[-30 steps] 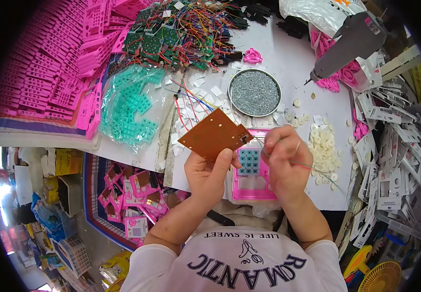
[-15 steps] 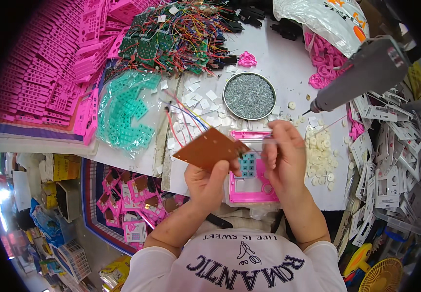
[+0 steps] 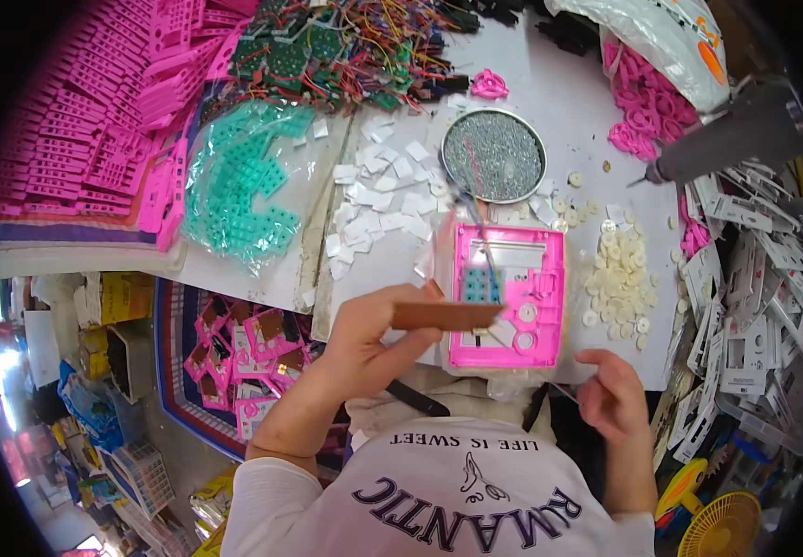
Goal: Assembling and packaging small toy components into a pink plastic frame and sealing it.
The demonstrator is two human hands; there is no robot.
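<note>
My left hand [image 3: 364, 342] pinches a brown circuit board [image 3: 446, 317] by its left end, seen almost edge-on. The board hangs over a pink plastic casing [image 3: 555, 278] lying open on the table, and covers part of it. Inside the casing sits a teal rubber keypad [image 3: 478, 284]. Blurred wires [image 3: 483, 237] stretch from the board's far side toward the screw dish. At the table's near edge, right of the casing, is my right hand [image 3: 613, 397], its fingers curled together. Something thin and pale seems to poke out of them, too small to name.
A round dish of screws [image 3: 494, 156] stands beyond the casing. White squares [image 3: 388, 200] and cream discs [image 3: 620, 278] lie scattered to either side. A bag of teal keypads [image 3: 244, 195] is at left. A grey electric screwdriver [image 3: 731, 139] juts in from the right.
The board has tipped from broad face to nearly edge-on and moved right, over the casing. My right hand has left the board and dropped toward the near right. The view has shifted slightly.
</note>
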